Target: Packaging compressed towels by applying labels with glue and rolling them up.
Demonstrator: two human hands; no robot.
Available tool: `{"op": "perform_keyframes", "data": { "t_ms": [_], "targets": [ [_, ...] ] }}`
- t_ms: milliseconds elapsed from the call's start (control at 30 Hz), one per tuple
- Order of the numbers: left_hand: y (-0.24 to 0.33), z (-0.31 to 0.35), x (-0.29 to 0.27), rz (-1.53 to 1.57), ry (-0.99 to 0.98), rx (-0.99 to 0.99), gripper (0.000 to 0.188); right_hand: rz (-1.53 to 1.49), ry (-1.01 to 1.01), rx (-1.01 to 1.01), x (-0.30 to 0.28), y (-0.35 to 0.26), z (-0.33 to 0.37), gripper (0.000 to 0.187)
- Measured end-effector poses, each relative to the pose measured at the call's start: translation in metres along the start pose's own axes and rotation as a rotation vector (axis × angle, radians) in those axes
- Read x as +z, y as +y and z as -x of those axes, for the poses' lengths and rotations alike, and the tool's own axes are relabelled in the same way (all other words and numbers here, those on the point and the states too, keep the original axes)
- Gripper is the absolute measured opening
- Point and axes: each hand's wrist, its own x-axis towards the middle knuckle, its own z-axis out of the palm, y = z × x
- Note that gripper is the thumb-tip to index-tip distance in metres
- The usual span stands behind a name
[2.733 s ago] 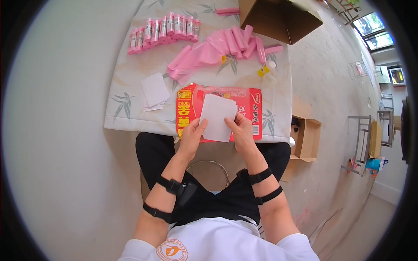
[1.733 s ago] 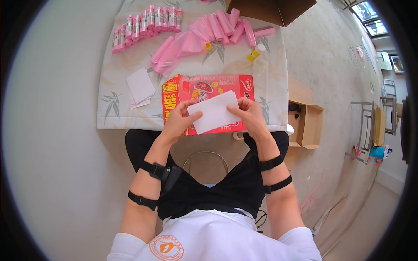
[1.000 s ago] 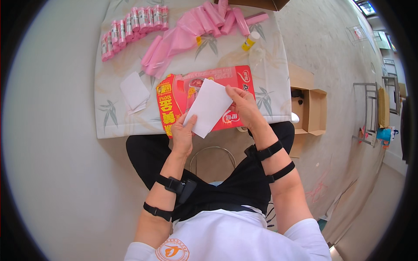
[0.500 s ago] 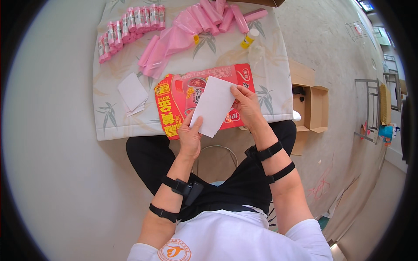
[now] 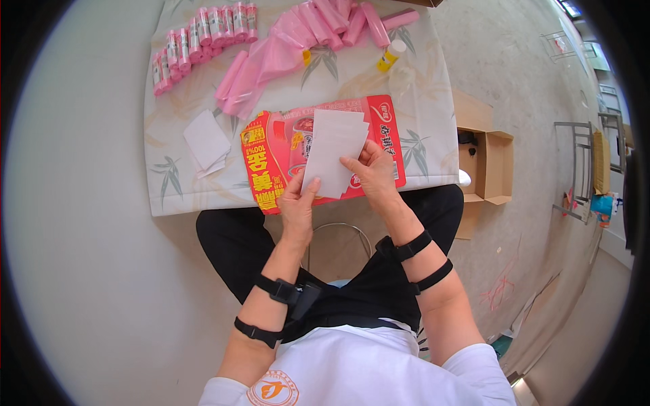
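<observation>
Head view: left fingers (image 5: 312, 187) and right fingers (image 5: 351, 164), pinched narrow, hold fanned white cards (image 5: 335, 139) (likely light and bendy, best held by edges) over red packaging (image 5: 278, 132), near side of the surface (image 5: 164, 132).

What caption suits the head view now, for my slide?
Left hand and right hand hold white paper sheets over a red printed sheet, pink rolls farther back.
</observation>
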Motion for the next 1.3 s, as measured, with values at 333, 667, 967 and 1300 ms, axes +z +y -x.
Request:
{"op": "perform_keyframes", "data": {
  "t_ms": [333,667,967,1300],
  "targets": [
    [0.052,-0.047,0.004,-0.469,-0.145,0.169,0.031,0.214,-0.087,-0.283,0.001,-0.004,-0.024,0.020],
    [0.028,-0.053,0.006,-0.255,-0.148,0.175,0.034,0.159,0.077,-0.197,-0.001,0.006,-0.028,0.019],
    [0.015,-0.047,0.011,-0.166,-0.085,0.115,0.042,0.052,0.179,-0.022,-0.001,0.010,-0.026,0.018],
    [0.008,-0.037,0.011,-0.296,-0.039,0.188,0.047,0.159,0.153,-0.108,-0.001,0.008,-0.028,0.019]
  ]
}}
